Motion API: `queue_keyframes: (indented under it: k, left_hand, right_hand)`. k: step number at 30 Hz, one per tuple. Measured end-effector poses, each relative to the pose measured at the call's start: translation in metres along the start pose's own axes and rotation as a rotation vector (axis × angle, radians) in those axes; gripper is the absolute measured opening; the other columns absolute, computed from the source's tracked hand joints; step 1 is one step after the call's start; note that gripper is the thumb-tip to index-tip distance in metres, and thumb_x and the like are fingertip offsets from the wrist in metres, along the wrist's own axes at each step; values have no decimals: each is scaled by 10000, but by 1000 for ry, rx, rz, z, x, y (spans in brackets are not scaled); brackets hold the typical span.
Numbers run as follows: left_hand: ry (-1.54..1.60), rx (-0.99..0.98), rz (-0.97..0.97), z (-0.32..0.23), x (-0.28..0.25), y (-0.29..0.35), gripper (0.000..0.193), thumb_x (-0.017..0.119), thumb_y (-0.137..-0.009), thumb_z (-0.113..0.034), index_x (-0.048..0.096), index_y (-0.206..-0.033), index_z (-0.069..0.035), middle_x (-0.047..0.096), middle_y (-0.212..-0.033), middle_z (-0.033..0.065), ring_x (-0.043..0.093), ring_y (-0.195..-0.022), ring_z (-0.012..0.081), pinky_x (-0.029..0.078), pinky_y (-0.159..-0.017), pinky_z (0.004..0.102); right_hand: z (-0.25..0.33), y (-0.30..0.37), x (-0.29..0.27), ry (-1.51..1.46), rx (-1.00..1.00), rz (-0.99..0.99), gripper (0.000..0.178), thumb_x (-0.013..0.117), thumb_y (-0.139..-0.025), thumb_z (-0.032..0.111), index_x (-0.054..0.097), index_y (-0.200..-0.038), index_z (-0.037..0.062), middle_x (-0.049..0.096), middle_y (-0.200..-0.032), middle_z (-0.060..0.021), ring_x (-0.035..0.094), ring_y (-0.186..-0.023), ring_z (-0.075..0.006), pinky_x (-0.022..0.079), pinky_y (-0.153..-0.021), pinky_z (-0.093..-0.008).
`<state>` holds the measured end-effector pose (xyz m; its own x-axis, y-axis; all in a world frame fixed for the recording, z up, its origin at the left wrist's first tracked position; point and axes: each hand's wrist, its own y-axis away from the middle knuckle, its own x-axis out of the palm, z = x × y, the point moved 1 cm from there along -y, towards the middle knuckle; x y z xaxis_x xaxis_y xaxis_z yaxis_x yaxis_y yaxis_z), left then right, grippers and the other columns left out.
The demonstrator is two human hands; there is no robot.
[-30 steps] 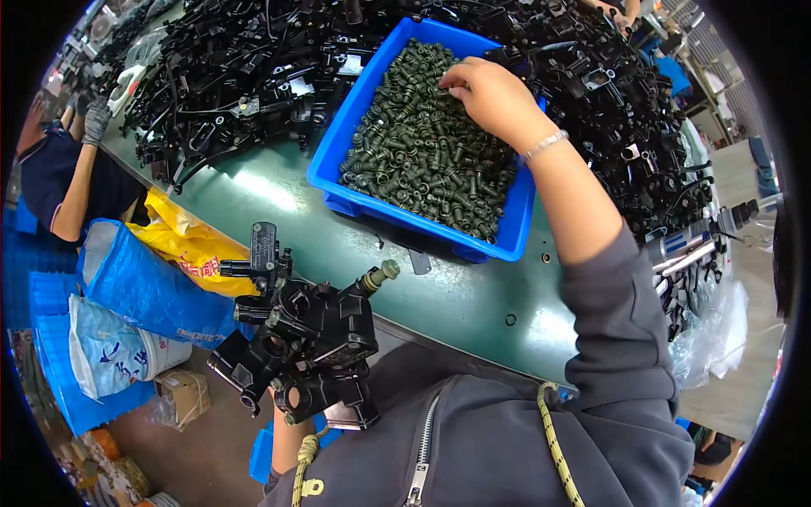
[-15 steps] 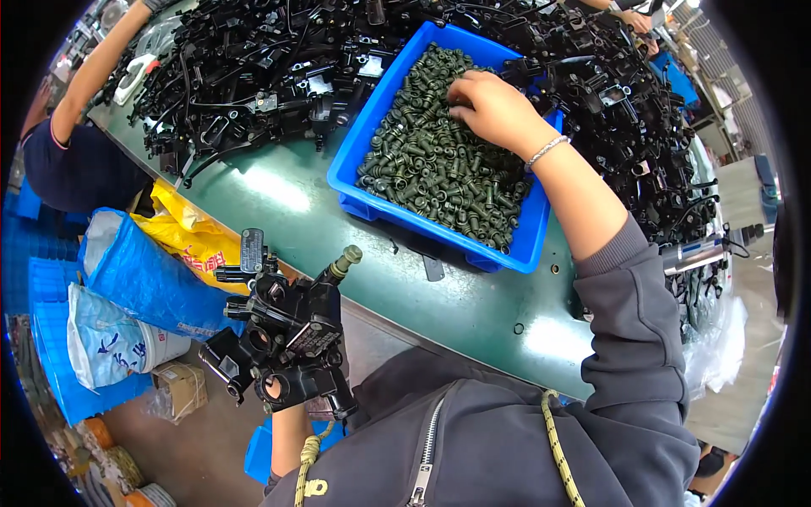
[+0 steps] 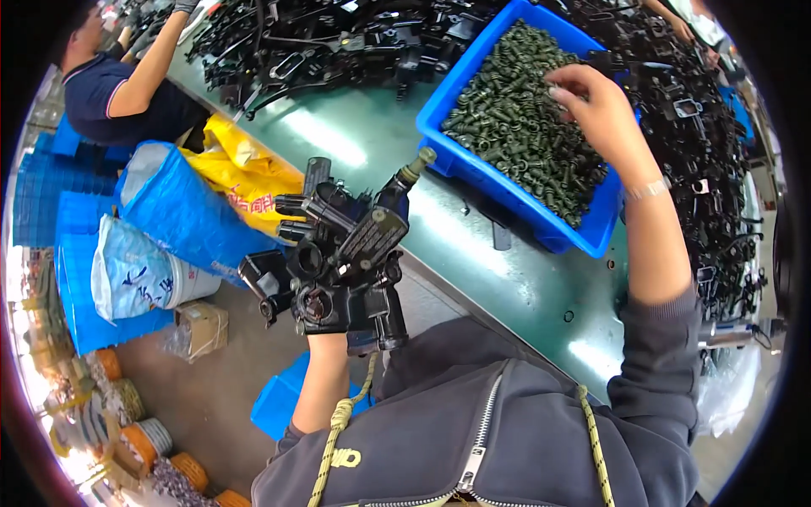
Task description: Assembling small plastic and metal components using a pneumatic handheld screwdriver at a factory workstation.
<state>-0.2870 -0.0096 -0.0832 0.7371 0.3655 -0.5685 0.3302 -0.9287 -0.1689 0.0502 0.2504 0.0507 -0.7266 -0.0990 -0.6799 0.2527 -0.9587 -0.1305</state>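
Observation:
My left hand [image 3: 328,345] grips a cluster of several black brake master cylinders [image 3: 363,241], held in front of the table edge. They hide most of its fingers. From the cluster's upper right end an olive-green banjo bolt [image 3: 415,167] sticks out. A blue bin [image 3: 498,193] stands on the table, filled with loose olive-green bolts [image 3: 519,118]. Over the bolts, towards the bin's far right side, hovers my right hand [image 3: 596,106], with a bracelet at the wrist. Its fingers curl with a gap between thumb and forefinger, and no bolt shows between them.
Heaps of black metal parts [image 3: 338,38] cover the green table's [image 3: 372,127] far side and right. Small rings [image 3: 568,317] lie near its front. Yellow and blue sacks [image 3: 182,220] stand left, by a cardboard box [image 3: 201,328]. A co-worker [image 3: 127,97] is at the far left.
The view has turned, shifting the scene rightward and up. My left hand has brought the cluster closer to the blue bin. My right hand's fingers have lifted and parted slightly above the bolts.

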Motion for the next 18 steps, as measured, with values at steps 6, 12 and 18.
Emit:
queue_keyframes:
  k: [6, 12, 18]
  left_hand:
    - [315, -103, 26, -21, 5, 13, 401, 536, -995, -275, 515, -1340, -70, 607, -1218, 127, 653, -903, 239, 567, -758, 303]
    - [479, -95, 9, -32, 12, 23, 354, 527, -986, -175, 525, -1332, -100, 619, -1184, 93, 636, -912, 197, 557, -761, 297]
    - [606, -130, 35, -20, 9, 40, 366, 513, -992, -187, 515, -1348, -98, 611, -1208, 101, 624, -955, 212, 544, -800, 317]
  right_hand:
    - [98, 110, 25, -873, -59, 321, 195, 603, -906, -26, 642, -1093, 12, 623, -1024, -41, 632, -811, -133, 542, -735, -276]
    - [117, 138, 52, -895, -74, 477, 185, 618, -895, -40, 658, -1070, 5, 640, -955, -67, 650, -801, -162, 539, -689, -287]
    - [118, 142, 48, -343, -597, 177, 247, 675, -807, -40, 675, -1050, 7, 654, -919, -102, 662, -765, -240, 536, -643, -311]
